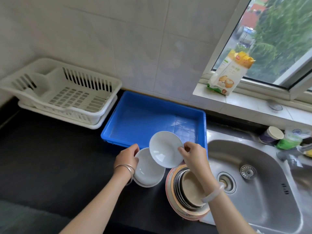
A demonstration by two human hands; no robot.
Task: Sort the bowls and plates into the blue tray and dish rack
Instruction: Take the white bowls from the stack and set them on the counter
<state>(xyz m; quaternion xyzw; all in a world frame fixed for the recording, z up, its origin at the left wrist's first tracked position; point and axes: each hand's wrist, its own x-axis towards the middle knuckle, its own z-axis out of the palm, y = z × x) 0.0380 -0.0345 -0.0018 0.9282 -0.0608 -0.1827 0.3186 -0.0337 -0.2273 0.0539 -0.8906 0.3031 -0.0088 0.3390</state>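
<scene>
My right hand (192,156) pinches the rim of a small white plate (164,149), tilted in the air over the near edge of the blue tray (135,115). My left hand (127,157) grips the left rim of a stack of white plates (148,169) just in front of the tray. The tray holds nothing. A white dish rack (67,92) stands to the tray's left against the wall, with no dishes in it. Beside my right forearm, a pile of nested bowls and plates (185,188) sits in a pinkish basin at the sink's left edge.
The dark countertop (50,157) spreads to the left. A steel sink (253,174) lies on the right. A paper cup (272,135) and green items stand behind the sink. A flour bag (228,75) leans on the window sill.
</scene>
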